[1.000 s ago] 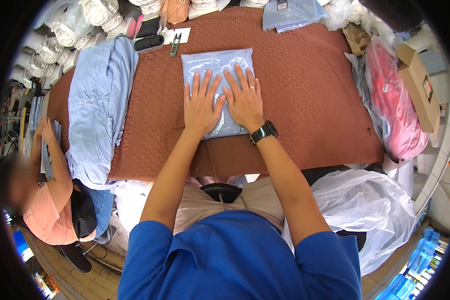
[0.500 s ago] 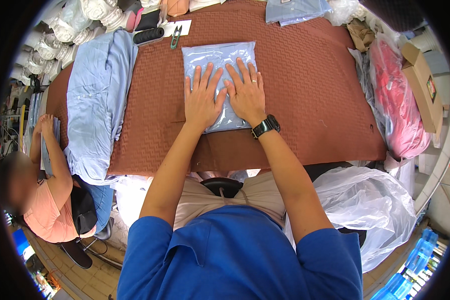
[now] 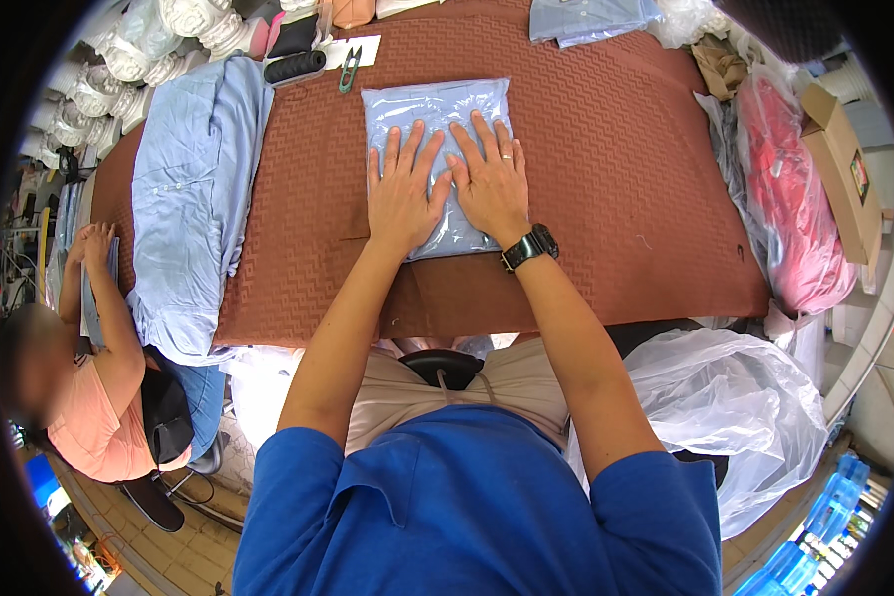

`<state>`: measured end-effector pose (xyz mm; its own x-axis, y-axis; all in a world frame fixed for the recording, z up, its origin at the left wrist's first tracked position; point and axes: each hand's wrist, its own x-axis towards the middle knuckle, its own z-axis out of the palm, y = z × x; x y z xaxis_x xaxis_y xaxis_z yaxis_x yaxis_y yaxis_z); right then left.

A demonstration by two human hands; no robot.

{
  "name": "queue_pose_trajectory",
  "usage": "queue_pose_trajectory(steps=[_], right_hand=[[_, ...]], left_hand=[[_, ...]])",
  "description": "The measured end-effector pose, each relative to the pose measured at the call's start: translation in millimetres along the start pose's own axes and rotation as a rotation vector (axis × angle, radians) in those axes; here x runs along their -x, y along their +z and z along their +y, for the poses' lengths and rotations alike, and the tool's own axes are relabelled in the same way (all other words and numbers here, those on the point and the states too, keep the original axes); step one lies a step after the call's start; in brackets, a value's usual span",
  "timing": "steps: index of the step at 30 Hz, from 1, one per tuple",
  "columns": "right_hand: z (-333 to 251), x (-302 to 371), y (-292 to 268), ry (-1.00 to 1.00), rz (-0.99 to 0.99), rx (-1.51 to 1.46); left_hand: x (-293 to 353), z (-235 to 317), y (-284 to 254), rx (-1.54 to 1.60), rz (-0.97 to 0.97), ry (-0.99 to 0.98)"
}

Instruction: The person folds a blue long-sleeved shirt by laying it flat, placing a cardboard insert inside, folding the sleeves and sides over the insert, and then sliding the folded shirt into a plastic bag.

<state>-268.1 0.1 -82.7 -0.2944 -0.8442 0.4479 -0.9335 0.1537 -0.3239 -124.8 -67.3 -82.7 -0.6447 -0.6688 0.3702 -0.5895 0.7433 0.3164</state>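
Observation:
A folded light-blue shirt in a clear plastic bag [image 3: 437, 102] lies flat on the brown cloth-covered table [image 3: 606, 189]. Both palms rest on top of it. My left hand [image 3: 404, 194] covers the bag's left side, fingers stretched out and pointing away from me. Beside it, my right hand [image 3: 492, 184] lies flat on the right side, fingers spread, with a ring on one finger and a black watch [image 3: 529, 247] at the wrist. The thumbs nearly meet in the middle. Part of the shirt is hidden beneath my hands.
Several unbagged light-blue shirts [image 3: 189, 199] are laid along the left. Thread snips [image 3: 350, 70] and a black thread spool [image 3: 295, 68] sit at the far left. Another bagged shirt [image 3: 591, 18] is at the back; a pink-red bundle [image 3: 790, 189] lies right. A person [image 3: 114, 397] sits at left.

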Motion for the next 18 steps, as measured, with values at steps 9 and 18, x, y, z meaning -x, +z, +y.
queue_pose_trajectory(steps=[9, 18], right_hand=[[0.7, -0.6, 0.4, 0.006, -0.011, 0.003], [0.1, 0.7, 1.6, 0.006, -0.006, -0.002]], left_hand=[[-0.7, 0.0, -0.2, 0.017, -0.009, -0.001], [0.3, -1.8, 2.5, 0.034, 0.015, -0.012]])
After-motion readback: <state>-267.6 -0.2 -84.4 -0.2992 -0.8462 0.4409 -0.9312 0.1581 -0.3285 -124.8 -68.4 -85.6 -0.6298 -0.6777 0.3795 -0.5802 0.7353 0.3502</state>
